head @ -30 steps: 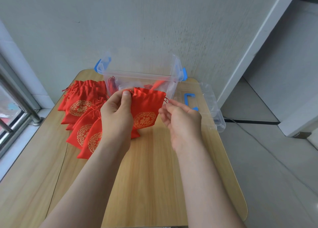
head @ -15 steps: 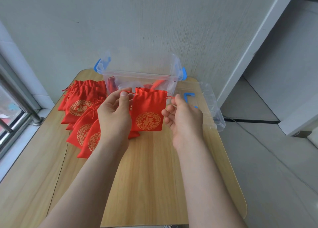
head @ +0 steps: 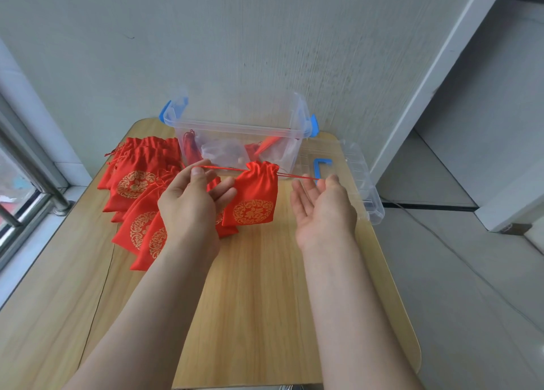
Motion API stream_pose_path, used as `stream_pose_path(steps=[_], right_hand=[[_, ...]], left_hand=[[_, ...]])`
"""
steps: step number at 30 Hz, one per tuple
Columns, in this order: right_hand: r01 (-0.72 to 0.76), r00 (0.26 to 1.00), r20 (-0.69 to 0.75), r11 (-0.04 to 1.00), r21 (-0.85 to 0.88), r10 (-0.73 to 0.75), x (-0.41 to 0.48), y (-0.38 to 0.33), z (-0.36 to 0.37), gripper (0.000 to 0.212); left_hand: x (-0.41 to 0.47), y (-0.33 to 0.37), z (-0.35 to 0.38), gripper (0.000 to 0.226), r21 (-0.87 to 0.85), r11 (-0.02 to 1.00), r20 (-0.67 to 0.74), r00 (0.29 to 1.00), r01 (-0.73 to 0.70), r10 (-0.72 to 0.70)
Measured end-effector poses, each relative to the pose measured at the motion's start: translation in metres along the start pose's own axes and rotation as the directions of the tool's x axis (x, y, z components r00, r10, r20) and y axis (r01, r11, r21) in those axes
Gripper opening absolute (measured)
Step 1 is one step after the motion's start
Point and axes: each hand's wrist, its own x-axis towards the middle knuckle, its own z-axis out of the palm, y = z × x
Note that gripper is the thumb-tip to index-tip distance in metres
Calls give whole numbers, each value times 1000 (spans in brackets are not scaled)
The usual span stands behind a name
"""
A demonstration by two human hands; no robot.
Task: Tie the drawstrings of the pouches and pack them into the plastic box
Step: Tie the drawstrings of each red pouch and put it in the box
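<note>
Pouch (head: pixel 255 196) hanging mid-air, left fingers (head: pixel 198 174) and right fingers (head: pixel 332 183) pinching drawstring (head: pixel 225 168), right palm upturned

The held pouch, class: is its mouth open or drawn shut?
Shut: the pouch top is bunched into pleats, and its drawstrings stretch taut between the left hand and right hand.

Bare forearms (head: pixel 164 301), left hand (head: pixel 188 204), right hand (head: pixel 323 213)

The light wooden table (head: pixel 259 301) with rounded corners carries a heap of red fabric pouches (head: pixel 138 165) with gold round emblems on its left; a clear plastic box (head: pixel 235 128) with blue latches stands at the far edge; a clear plastic lid (head: pixel 353 165) with a blue handle lies just right of it, reaching past the table's right edge.
</note>
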Motion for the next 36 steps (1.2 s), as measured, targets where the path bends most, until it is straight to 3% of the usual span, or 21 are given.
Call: stream_pose_path(steps=[7, 13, 16, 21, 27, 32, 36], right_hand=[[-50, 999, -3, 980, 193, 51, -5, -5, 3, 31], [-7, 1000, -3, 923, 385, 9, -10, -15, 4, 22], [-46, 999, 28, 922, 385, 39, -8, -15, 2, 29], [-134, 984, 138, 974, 180, 110, 7, -9, -3, 40], [-89, 953, 256, 955, -282, 164, 15, 1, -7, 31], [-3, 935, 313, 886, -463, 166, 15, 9, -8, 16], [167, 936, 350, 845, -508, 25, 17, 18, -8, 9]], left_hand=[[1, 3, 2, 26, -154, 981, -20, 993, 115, -120], [-2, -1, 6, 27, -109, 984, 3, 990, 137, -138], [-2, -1, 7, 28, -179, 967, 37, 983, 182, -178], [1, 1, 6, 26, -210, 918, 194, 935, 336, -297], [5, -7, 3, 20, 15, 903, 227, 878, 429, -421], [3, -13, 2, 17, 239, 897, 343, 832, 371, -435], [0, -14, 0, 16, 312, 912, 396, 835, 267, -381]])
